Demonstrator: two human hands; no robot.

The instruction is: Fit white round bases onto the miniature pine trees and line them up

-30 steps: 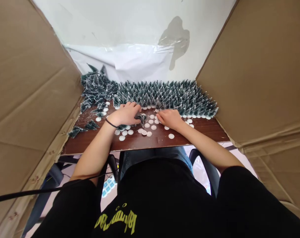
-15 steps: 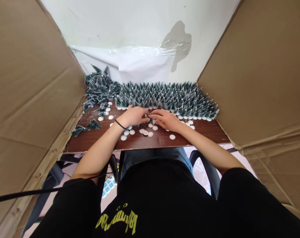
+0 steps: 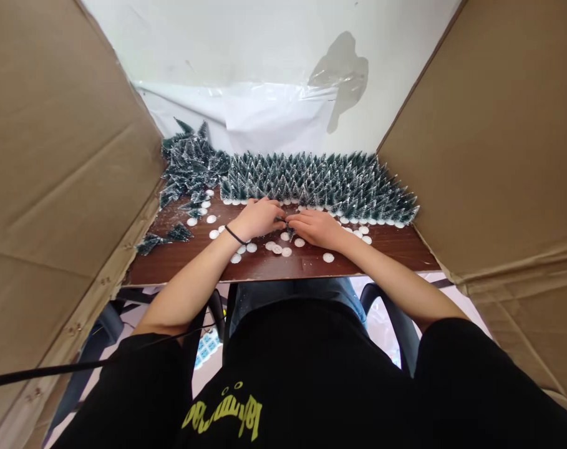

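Observation:
My left hand (image 3: 259, 217) and my right hand (image 3: 315, 228) meet over the middle of the table. Their fingers are pinched together around a small dark green miniature pine tree (image 3: 290, 231), mostly hidden by the fingertips. White round discs (image 3: 277, 249) lie loose on the wood below and beside both hands. Just beyond the fingers stands a dense block of frosted miniature pine trees (image 3: 311, 181), upright in rows with white bases along the front edge.
A heap of miniature trees (image 3: 192, 159) lies tumbled at the back left, with a few loose trees (image 3: 164, 238) nearer the left edge. Brown panels (image 3: 512, 125) wall in both sides of the dark wooden table (image 3: 306, 267). A white wall (image 3: 264, 43) rises behind.
My fingertips have drawn closer together around the small tree, and the right fingers are more closed. The view has shifted slightly; the tree block and heap stay as they were.

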